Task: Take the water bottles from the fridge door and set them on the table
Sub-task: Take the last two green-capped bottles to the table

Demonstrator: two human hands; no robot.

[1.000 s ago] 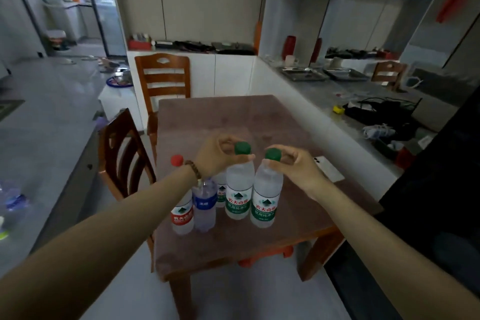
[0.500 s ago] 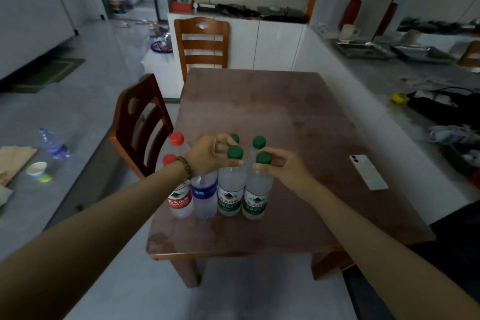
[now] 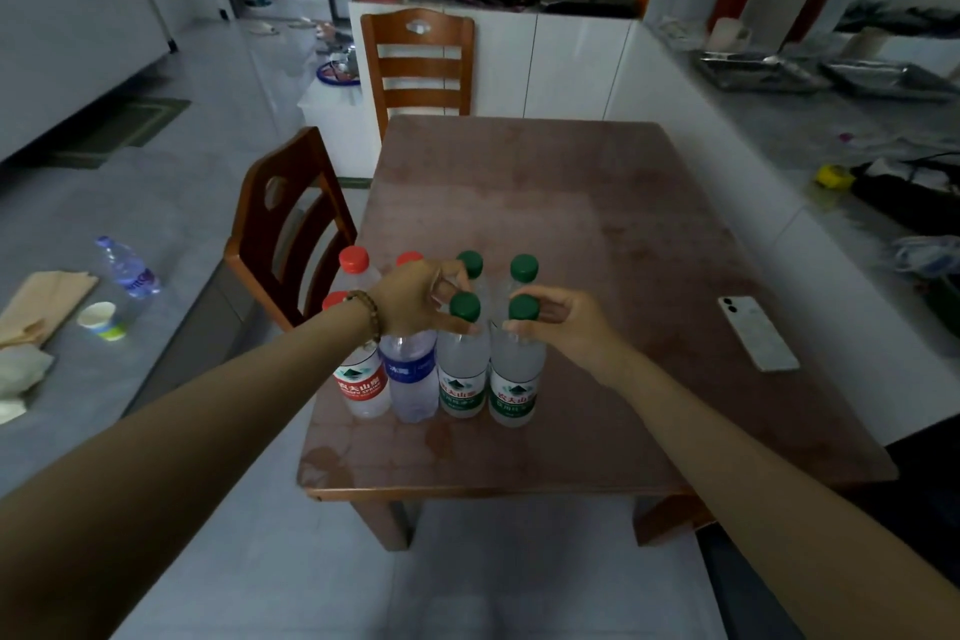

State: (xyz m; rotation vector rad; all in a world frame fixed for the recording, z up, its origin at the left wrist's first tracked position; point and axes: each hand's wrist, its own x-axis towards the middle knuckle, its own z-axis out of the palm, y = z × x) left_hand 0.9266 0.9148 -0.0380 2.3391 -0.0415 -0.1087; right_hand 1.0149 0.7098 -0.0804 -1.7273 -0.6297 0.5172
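Head view: your left hand point(image 3: 415, 299) and right hand point(image 3: 566, 322) each pinch a green-capped bottle's neck, left bottle point(image 3: 462, 369), right bottle point(image 3: 514, 379), both standing on the table point(image 3: 597, 224) in the cluster's front row, likely for tidy release

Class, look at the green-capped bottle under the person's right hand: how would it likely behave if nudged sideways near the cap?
The green-capped bottle stands tall and narrow, so a push near its cap may tip it. It looks full, so probably heavy enough to resist a light nudge. Its fogged surface suggests condensation, so the right hand might find the grip slippery.
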